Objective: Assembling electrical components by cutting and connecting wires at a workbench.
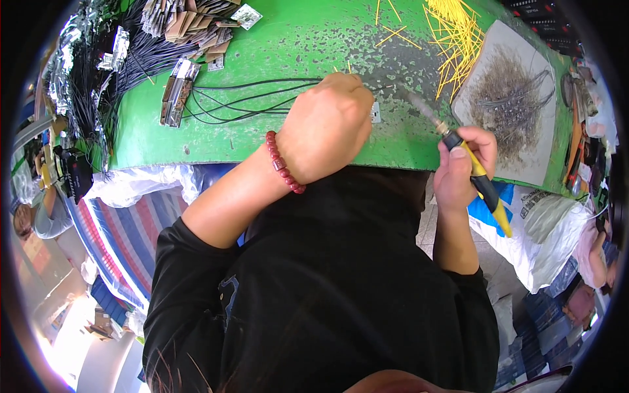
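My left hand (331,124), with a dark red bead bracelet (278,160) on its wrist, is closed over several thin black cables (262,83) above the green table. The cables run left to a flat silver-and-brown piece (178,93) lying on the table. One cable end (383,87) sticks out to the right of the fist; my fingertips are hidden. My right hand (464,171) grips a soldering iron (486,188) with a yellow and black handle. Its metal tip points up and left toward that cable end, a short way apart from it.
Thin yellow sticks or tubes (451,39) lie heaped at the far right of the green table (288,39). Beside them is a grey board (534,154) with brown residue and loose wire. Bundled black cables (141,62) and silver-brown pieces (190,26) crowd the far left.
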Available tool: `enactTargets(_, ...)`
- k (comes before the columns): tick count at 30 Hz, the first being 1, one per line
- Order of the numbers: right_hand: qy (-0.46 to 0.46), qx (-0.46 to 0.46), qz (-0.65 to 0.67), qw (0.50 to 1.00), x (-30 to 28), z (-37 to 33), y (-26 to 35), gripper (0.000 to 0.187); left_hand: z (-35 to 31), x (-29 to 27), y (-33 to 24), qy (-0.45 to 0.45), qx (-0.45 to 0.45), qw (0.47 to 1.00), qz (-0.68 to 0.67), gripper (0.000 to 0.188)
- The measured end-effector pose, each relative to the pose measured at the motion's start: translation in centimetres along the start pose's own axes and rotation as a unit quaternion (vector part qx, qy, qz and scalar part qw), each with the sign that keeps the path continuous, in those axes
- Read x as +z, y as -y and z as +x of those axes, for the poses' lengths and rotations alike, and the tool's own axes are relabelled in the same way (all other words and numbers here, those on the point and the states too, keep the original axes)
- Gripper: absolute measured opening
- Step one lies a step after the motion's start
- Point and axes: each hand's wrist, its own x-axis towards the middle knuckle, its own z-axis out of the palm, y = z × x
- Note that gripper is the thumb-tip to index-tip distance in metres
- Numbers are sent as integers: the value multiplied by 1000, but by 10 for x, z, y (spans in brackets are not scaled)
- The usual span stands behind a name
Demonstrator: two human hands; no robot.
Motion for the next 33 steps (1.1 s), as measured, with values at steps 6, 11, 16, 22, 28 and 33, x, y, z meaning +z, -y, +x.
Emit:
enactTargets(6,123,57,-143,980,25,36,16,28,-3,-2,2,-5,-6,1000,-1,6)
enactTargets(11,185,-37,-183,965,50,60,8,41,-2,0,4,-3,-3,1000,-12,7)
enactTargets(16,155,-56,-188,968,54,56,1,38,-2,-4,6,11,-7,1000,-7,9)
enactTargets(22,146,-15,-211,966,54,36,11,37,-1,-18,6,8,-64,984,-165,13)
enactTargets(28,127,18,-144,981,53,23,3,37,0,-14,2,10,-66,996,-61,8)
enactTargets(33,128,-39,-138,981,45,20,1,37,1,-12,3,-1,-54,997,-57,7)
